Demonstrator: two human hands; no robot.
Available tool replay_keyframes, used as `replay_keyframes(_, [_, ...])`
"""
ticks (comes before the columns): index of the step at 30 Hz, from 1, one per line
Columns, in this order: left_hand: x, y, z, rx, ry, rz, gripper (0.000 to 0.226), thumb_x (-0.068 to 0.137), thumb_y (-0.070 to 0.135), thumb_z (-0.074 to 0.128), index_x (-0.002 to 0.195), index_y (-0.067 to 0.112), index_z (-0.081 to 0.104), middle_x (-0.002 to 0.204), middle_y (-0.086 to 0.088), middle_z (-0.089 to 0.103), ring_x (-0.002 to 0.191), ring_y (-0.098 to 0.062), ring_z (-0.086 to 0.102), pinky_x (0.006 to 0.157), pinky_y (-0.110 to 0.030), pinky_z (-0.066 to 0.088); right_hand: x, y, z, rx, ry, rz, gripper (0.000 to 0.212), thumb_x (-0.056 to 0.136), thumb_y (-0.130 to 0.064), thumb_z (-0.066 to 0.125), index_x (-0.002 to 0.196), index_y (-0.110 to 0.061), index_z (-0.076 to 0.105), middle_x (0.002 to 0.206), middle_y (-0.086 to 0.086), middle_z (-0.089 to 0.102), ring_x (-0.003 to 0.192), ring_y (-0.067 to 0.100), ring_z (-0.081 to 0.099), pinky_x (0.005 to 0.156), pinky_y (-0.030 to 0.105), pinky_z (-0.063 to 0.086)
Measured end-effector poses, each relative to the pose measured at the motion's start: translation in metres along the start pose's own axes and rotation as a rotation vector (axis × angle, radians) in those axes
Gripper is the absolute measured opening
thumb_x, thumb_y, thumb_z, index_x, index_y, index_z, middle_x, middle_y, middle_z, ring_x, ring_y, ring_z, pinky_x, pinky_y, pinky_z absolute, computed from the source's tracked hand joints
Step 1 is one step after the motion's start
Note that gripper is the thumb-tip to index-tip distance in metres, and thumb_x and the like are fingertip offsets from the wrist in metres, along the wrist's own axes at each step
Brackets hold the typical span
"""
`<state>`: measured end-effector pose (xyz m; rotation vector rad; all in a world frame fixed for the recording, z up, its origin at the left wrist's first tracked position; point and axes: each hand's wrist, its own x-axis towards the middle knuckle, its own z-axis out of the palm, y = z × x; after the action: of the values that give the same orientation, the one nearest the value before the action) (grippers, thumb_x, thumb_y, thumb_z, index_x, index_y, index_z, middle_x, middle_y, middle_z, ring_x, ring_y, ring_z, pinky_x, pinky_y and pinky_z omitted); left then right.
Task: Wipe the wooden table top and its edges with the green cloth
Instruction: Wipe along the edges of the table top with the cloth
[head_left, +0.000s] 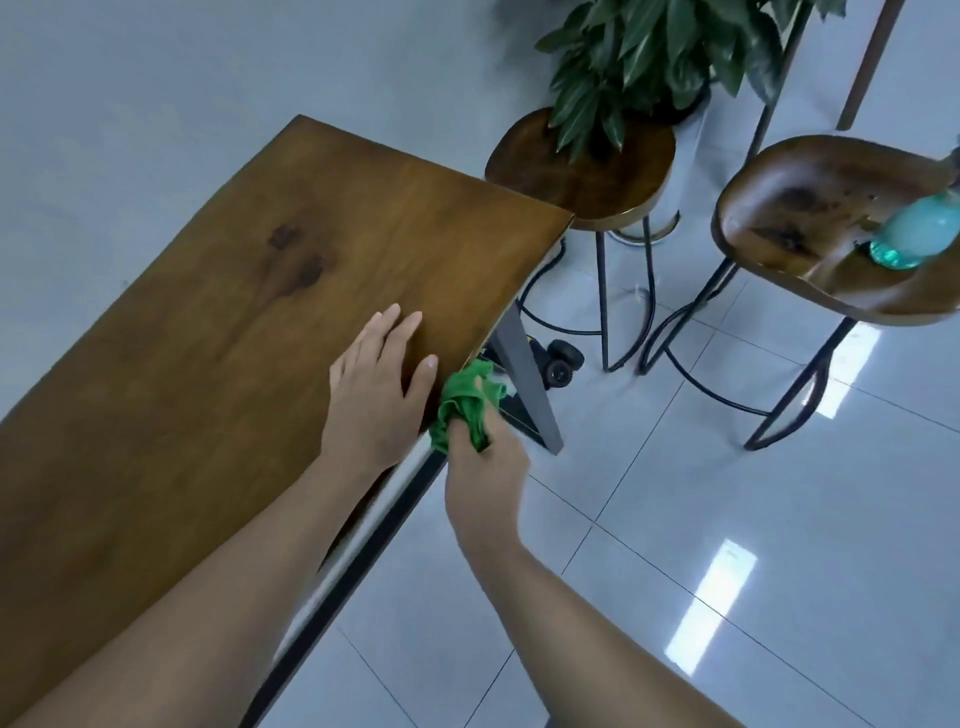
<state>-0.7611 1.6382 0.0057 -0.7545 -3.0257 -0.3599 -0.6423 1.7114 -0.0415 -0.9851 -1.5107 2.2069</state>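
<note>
Cloth bunched tight in the right grip at the tabletop edge mid-frame; left grip flat on top, fingers straight.

Glossy pale tiled floor, round wooden stool, saddle-seat stool, leafy plant, plain pale wall.

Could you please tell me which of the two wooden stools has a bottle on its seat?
The right-hand stool, farther from the table: a teal bottle rests on it. The round stool has none.
</note>
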Motion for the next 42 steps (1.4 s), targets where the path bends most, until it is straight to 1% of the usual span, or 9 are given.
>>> replay_keyframes(4, [0.002,-0.001,0.002,0.019,0.007,0.011,0.058,0.114,0.058,0.032,0.166,0.034,0.040,0.177,0.007,0.033,0.166,-0.016,0.025,0.130,-0.055,0.024,-0.047,0.021,0.003,0.030,-0.092,0.001,0.059,0.098,-0.017,0.064,0.154,-0.034,0.065,0.132,-0.019,0.078,0.116,0.006,0.075,0.103,0.028,0.062])
replay_keyframes(10, [0.004,-0.002,0.003,-0.015,0.010,0.006,0.054,0.115,0.054,0.039,0.166,0.033,0.042,0.177,0.008,0.033,0.165,-0.014,0.024,0.129,-0.054,0.022,-0.014,0.007,-0.007,-0.010,-0.052,-0.065,0.059,0.103,-0.008,0.069,0.155,-0.036,0.064,0.128,-0.014,0.078,0.114,0.003,0.072,0.106,0.027,0.058])
replay_keyframes(16, [0.006,0.001,0.002,-0.001,0.020,0.007,0.053,0.116,0.053,0.037,0.166,0.035,0.041,0.177,0.010,0.033,0.165,-0.012,0.024,0.130,-0.053,0.022,0.113,-0.059,-0.030,-0.190,0.150,-0.211,0.050,0.110,-0.017,0.065,0.159,-0.022,0.060,0.107,-0.004,0.072,0.091,0.001,0.066,0.079,0.001,0.045])
replay_keyframes(20, [0.007,0.000,0.003,0.001,0.015,0.013,0.055,0.116,0.055,0.032,0.166,0.035,0.040,0.177,0.010,0.033,0.165,-0.011,0.025,0.131,-0.056,0.022,0.173,-0.097,-0.045,-0.242,0.214,-0.202,0.037,0.111,-0.016,0.058,0.145,-0.007,0.070,0.129,0.010,0.077,0.119,0.026,0.071,0.107,0.038,0.056])
replay_keyframes(22, [0.006,-0.001,0.004,-0.006,0.016,0.023,0.055,0.116,0.055,0.032,0.167,0.034,0.040,0.177,0.010,0.032,0.165,-0.011,0.025,0.131,-0.055,0.022,0.178,-0.099,-0.046,-0.228,0.228,-0.195,0.037,0.112,-0.016,0.058,0.147,-0.009,0.069,0.136,0.009,0.076,0.124,0.026,0.070,0.110,0.039,0.056])
replay_keyframes(27, [0.006,0.000,0.002,-0.011,0.007,0.027,0.054,0.117,0.054,0.033,0.167,0.034,0.041,0.178,0.009,0.032,0.165,-0.013,0.025,0.132,-0.055,0.019,0.131,-0.065,-0.028,-0.193,0.215,-0.187,0.025,0.110,-0.015,0.058,0.129,-0.009,0.074,0.121,0.009,0.076,0.101,0.020,0.066,0.079,0.016,0.048])
replay_keyframes(34, [-0.005,-0.003,-0.016,-0.196,-0.059,0.052,0.052,0.116,0.044,0.050,0.166,0.031,0.042,0.175,0.004,0.039,0.163,-0.019,0.032,0.133,-0.055,0.027,0.009,0.017,0.017,-0.084,0.150,-0.146,0.013,0.107,-0.007,0.057,0.105,-0.016,0.066,0.091,-0.006,0.065,0.077,0.006,0.055,0.076,0.025,0.044])
replay_keyframes(39, [-0.045,-0.032,-0.040,-0.206,-0.048,0.088,0.050,0.115,0.042,0.053,0.164,0.035,0.043,0.169,0.007,0.046,0.157,-0.016,0.041,0.128,-0.038,0.034,-0.091,0.070,0.052,-0.043,0.083,-0.080,0.051,0.110,-0.008,0.058,0.155,-0.032,0.064,0.102,-0.001,0.075,0.080,0.006,0.059,0.076,0.025,0.053])
replay_keyframes(42, [-0.084,-0.058,-0.050,-0.182,-0.070,0.095,0.050,0.115,0.040,0.053,0.164,0.030,0.047,0.167,0.005,0.048,0.154,-0.014,0.044,0.128,-0.039,0.036,-0.141,0.095,0.068,-0.036,0.080,-0.048,0.059,0.110,-0.006,0.058,0.160,-0.038,0.058,0.118,-0.001,0.078,0.093,0.016,0.069,0.086,0.032,0.060])
